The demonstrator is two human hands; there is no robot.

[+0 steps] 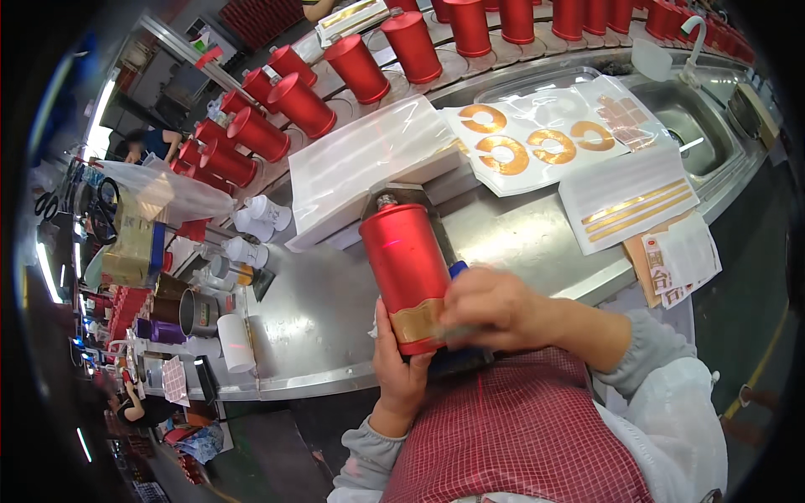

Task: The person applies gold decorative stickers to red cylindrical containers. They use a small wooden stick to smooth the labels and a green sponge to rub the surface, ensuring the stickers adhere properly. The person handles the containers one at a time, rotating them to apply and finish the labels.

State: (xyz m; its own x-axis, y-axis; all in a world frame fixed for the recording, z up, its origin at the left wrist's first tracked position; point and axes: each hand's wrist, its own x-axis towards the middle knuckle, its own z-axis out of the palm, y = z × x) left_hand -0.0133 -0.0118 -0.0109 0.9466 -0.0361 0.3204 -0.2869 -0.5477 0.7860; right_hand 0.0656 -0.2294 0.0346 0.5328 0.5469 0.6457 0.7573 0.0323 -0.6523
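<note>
A red cylindrical bottle point(402, 251) with a narrow metal neck lies tilted in front of me, its neck pointing away. Around its lower part runs a gold band label point(412, 324). My left hand point(399, 369) is closed on the bottle's base, the thumb along its left side. Over the label's right end is my right hand point(495, 308), fingers curled and blurred by motion. A greyish smear shows at its fingertips; what it holds, if anything, is unclear. Something blue point(457, 268) peeks out behind that hand.
A white box point(369, 159) stands beyond the bottle. Sheets of gold ring stickers point(503, 155) and gold strips point(637, 208) lie right, near a sink point(700, 126). Red bottles point(356, 67) line a conveyor behind. White cups point(262, 216) and a paper roll point(236, 344) stand left.
</note>
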